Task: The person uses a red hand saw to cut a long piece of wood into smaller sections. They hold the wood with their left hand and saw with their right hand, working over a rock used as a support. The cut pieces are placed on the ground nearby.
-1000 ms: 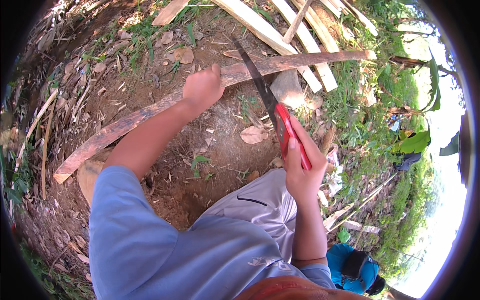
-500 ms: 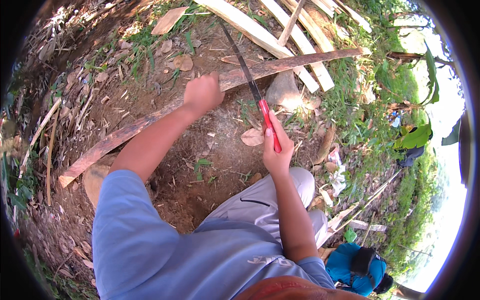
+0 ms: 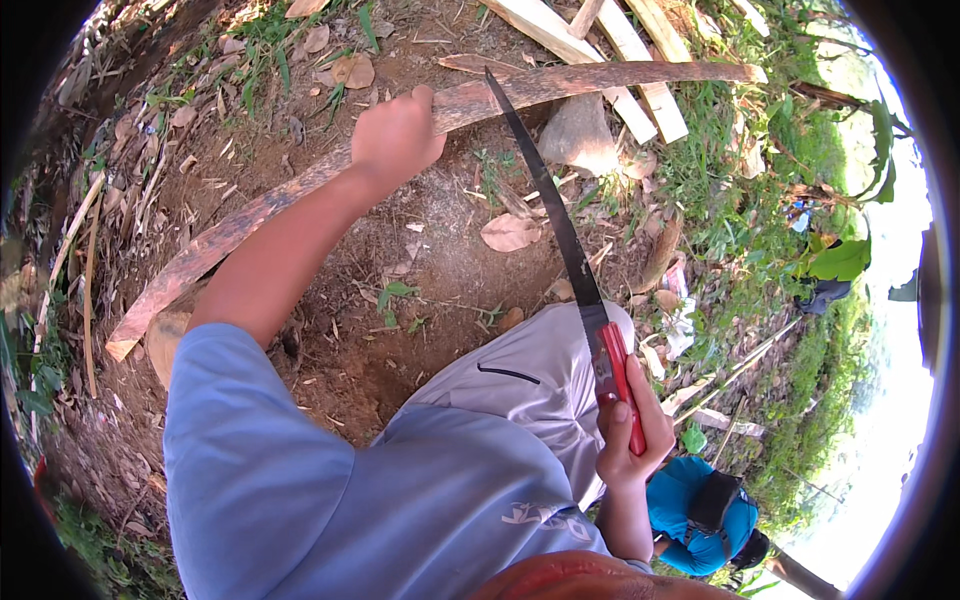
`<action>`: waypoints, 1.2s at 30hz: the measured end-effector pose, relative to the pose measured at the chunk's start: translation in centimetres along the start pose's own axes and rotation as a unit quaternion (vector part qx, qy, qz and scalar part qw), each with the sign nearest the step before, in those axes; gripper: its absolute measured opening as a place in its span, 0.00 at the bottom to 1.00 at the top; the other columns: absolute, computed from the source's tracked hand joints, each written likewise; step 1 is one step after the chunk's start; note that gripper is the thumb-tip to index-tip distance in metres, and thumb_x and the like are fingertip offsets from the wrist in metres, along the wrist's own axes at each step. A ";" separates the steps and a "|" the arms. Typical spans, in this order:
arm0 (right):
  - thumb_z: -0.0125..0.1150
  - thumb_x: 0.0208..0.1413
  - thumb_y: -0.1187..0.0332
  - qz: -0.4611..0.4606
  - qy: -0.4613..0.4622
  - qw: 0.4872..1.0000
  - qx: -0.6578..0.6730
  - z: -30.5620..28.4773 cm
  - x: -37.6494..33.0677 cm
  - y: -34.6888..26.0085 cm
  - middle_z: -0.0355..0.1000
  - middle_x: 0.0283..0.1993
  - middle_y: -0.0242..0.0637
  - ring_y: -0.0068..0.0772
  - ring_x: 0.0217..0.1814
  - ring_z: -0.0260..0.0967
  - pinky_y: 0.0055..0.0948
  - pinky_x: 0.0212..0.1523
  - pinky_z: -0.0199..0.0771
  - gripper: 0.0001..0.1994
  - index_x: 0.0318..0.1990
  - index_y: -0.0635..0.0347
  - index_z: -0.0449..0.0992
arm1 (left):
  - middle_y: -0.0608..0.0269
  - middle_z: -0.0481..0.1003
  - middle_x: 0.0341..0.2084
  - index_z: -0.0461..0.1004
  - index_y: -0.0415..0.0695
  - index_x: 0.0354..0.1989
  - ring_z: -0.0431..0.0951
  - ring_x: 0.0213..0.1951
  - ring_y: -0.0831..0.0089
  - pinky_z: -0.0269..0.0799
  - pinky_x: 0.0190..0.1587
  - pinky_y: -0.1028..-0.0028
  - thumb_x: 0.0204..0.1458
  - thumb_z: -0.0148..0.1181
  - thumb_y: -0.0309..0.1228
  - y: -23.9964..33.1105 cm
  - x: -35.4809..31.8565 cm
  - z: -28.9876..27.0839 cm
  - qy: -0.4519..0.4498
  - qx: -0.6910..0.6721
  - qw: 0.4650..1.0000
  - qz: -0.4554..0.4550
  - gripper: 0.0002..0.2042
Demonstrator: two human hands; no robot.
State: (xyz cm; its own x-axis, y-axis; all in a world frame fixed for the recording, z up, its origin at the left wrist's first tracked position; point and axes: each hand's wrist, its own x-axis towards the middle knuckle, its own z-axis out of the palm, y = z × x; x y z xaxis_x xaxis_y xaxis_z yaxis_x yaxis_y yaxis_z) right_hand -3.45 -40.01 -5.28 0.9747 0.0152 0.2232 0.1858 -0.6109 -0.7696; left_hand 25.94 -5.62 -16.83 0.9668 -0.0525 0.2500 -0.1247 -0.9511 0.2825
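Observation:
A long, rough-barked wooden plank (image 3: 250,214) runs across the ground from the lower left to the upper right. My left hand (image 3: 394,141) is closed over it near its middle, fingers wrapped on the far edge. In my right hand (image 3: 636,425) is a hand saw (image 3: 553,203), gripped by its red handle close to my body. The dark, toothed blade points up and away, and its tip lies at the plank just right of my left hand. A grey stone (image 3: 580,137) sits under the plank's right part, and a cut log (image 3: 165,345) under its left end.
Several pale split boards (image 3: 630,55) lie at the far right, partly beneath the plank. Dry leaves (image 3: 510,232) and wood chips dot the brown soil. Grass grows along the right. A person in a blue top (image 3: 690,510) is at the lower right.
My right hand has pulled the saw back toward my body, so the blade's tip rather than its middle is at the plank. My left hand still holds the plank.

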 end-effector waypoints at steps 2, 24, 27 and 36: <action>0.60 0.69 0.71 0.020 0.001 1.000 0.005 -0.2 1.2 -1.0 0.85 0.37 0.48 0.26 0.30 0.79 0.25 0.35 0.76 0.22 0.66 0.77 0.78 | 0.50 0.85 0.33 0.77 0.41 0.45 0.88 0.35 0.48 0.85 0.36 0.53 0.52 0.75 0.38 -0.4 0.2 0.2 -0.005 -0.005 1.000 -0.014 0.19; 0.60 0.70 0.77 -0.085 0.036 0.976 0.197 17.4 18.1 5.1 0.86 0.52 0.42 0.17 0.33 0.74 0.23 0.36 0.76 0.25 0.74 0.60 0.75 | 0.48 0.86 0.34 0.72 0.40 0.43 0.89 0.36 0.50 0.87 0.36 0.55 0.52 0.71 0.32 0.4 0.2 -0.7 -0.002 0.059 0.998 0.017 0.16; 0.58 0.72 0.75 -0.118 0.050 0.978 0.162 16.8 18.5 5.5 0.85 0.51 0.41 0.19 0.39 0.76 0.23 0.42 0.76 0.23 0.73 0.62 0.76 | 0.45 0.86 0.35 0.74 0.37 0.43 0.90 0.38 0.48 0.87 0.39 0.55 0.52 0.68 0.30 0.7 0.4 -1.3 -0.038 0.042 0.998 0.000 0.14; 0.61 0.67 0.78 -0.057 0.046 0.994 0.082 11.6 7.2 9.8 0.85 0.59 0.53 0.32 0.42 0.87 0.27 0.45 0.82 0.22 0.68 0.68 0.78 | 0.39 0.86 0.44 0.83 0.35 0.50 0.87 0.50 0.44 0.83 0.57 0.52 0.53 0.66 0.35 1.0 1.6 -3.4 -0.148 -0.057 0.986 -0.050 0.20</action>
State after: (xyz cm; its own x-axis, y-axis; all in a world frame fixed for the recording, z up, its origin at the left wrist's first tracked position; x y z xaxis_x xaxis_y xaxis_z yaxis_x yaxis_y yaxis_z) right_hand 6.84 -36.74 -18.16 0.9319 0.0008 0.3628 0.3201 -0.4725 -0.8211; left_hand 26.59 -5.58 -13.02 0.9961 -0.0635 -0.0615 -0.0338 -0.9166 0.3983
